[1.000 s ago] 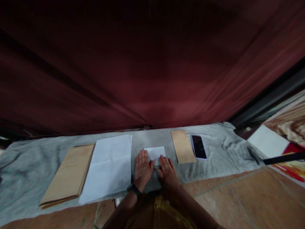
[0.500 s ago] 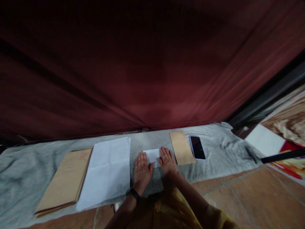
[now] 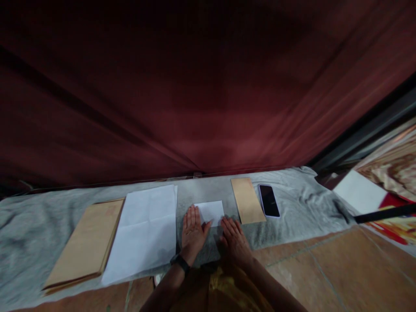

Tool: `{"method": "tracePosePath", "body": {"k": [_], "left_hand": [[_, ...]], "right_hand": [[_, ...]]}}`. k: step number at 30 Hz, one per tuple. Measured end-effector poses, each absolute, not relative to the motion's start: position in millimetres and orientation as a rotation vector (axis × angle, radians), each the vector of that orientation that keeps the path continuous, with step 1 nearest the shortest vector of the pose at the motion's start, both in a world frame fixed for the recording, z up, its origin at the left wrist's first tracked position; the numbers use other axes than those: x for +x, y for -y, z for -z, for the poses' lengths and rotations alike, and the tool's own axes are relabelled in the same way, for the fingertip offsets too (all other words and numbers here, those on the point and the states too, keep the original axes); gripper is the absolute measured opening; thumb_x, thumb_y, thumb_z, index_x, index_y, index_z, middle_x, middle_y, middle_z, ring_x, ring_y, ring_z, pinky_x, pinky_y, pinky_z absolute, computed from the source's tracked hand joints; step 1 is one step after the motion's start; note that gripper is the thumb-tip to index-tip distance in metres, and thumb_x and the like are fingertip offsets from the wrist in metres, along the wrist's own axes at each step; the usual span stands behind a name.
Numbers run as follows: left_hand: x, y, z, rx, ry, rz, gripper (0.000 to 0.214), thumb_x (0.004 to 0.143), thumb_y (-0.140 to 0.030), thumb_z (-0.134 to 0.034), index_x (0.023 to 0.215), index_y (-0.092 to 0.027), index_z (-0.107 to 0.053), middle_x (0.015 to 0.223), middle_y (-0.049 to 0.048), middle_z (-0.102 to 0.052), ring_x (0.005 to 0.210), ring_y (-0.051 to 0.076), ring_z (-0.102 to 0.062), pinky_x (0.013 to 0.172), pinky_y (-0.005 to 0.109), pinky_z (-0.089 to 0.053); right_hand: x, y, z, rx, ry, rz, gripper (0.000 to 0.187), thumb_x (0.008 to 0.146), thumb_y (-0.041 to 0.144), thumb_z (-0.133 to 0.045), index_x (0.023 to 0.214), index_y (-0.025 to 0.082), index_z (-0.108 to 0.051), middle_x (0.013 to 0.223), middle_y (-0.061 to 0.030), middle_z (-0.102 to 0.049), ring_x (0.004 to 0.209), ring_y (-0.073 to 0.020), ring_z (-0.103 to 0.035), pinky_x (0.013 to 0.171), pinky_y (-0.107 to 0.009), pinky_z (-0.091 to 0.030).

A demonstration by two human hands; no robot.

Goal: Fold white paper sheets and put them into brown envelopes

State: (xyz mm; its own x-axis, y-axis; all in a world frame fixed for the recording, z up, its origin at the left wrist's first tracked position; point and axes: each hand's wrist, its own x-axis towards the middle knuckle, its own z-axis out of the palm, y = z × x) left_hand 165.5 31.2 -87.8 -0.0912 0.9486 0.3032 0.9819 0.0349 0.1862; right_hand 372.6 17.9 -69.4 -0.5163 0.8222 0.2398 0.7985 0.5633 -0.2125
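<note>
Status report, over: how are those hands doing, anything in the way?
Left hand flat at left edge of small white paper; right hand by its near right corner. Brown envelope, smartphone lie to the right, not covering it.

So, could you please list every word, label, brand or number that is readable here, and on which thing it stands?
No text is readable.
Large brown paper stack: faint reddish marks near its far right corner, too blurred to read.
Phone: dark screen, nothing readable.
Small white paper: no writing visible.
</note>
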Motion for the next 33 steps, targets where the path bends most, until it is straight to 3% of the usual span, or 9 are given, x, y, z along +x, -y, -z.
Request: {"method": "tracePosePath", "body": {"k": [9, 15, 19, 23, 29, 33], "left_hand": [[167, -30, 81, -2.048, 2.226, 0.478, 0.083, 0.097, -0.060, -0.039, 0.155, -0.001, -0.033, 0.160, 0.0243, -0.038, 0.151, 0.033, -0.032, 0.122, 0.049, -0.031], [167, -18, 83, -1.997, 2.247, 0.541, 0.062, 0.101, -0.034, -0.034, 0.156, -0.005, -0.033, 0.160, 0.0213, -0.039, 0.151, 0.033, -0.032, 0.120, 0.054, -0.032], [176, -6, 80, -2.059, 2.180, 0.576, 0.061, 0.101, -0.022, -0.032, 0.160, -0.009, -0.024, 0.163, 0.0180, -0.034, 0.153, 0.029, -0.028, 0.120, 0.053, -0.034], [194, 8, 83, -2.422, 1.914, 0.491, 0.061, 0.102, -0.032, -0.038, 0.159, -0.014, -0.028, 0.162, 0.0128, -0.040, 0.150, 0.025, -0.037, 0.118, 0.046, -0.040], [191, 24, 91, -2.404, 1.919, 0.397, 0.064, 0.100, -0.041, -0.044, 0.156, -0.010, -0.034, 0.160, 0.0160, -0.041, 0.149, 0.028, -0.038, 0.118, 0.046, -0.039], [179, 29, 94, -2.371, 1.895, 0.378, 0.069, 0.099, -0.040, -0.045, 0.159, -0.009, -0.028, 0.161, 0.0166, -0.040, 0.150, 0.028, -0.036, 0.120, 0.045, -0.037]], "right_hand": [[353, -38, 71, -1.385, 2.407, -0.149, 0.046, 0.105, 0.025, -0.042, 0.150, 0.021, -0.049, 0.154, -0.0076, -0.051, 0.143, -0.0247, -0.046, 0.120, -0.049, -0.032], [357, -36, 71, -1.390, 2.397, -0.143, 0.046, 0.105, 0.024, -0.041, 0.150, 0.023, -0.049, 0.154, -0.0068, -0.051, 0.142, -0.0244, -0.047, 0.120, -0.048, -0.031], [356, -36, 70, -1.391, 2.412, -0.141, 0.046, 0.105, 0.025, -0.041, 0.151, 0.021, -0.049, 0.154, -0.0067, -0.050, 0.143, -0.0248, -0.045, 0.121, -0.048, -0.029], [357, -36, 72, -1.350, 2.459, -0.109, 0.047, 0.104, 0.023, -0.043, 0.151, 0.021, -0.049, 0.156, -0.0087, -0.049, 0.145, -0.0267, -0.042, 0.120, -0.050, -0.030], [359, -37, 75, -1.338, 2.439, -0.097, 0.048, 0.103, 0.022, -0.044, 0.151, 0.020, -0.048, 0.155, -0.0099, -0.049, 0.146, -0.0273, -0.042, 0.120, -0.052, -0.031], [349, -31, 75, -1.266, 2.413, -0.131, 0.048, 0.104, 0.020, -0.039, 0.151, 0.018, -0.047, 0.153, -0.0095, -0.052, 0.145, -0.0251, -0.043, 0.122, -0.052, -0.028]]}}
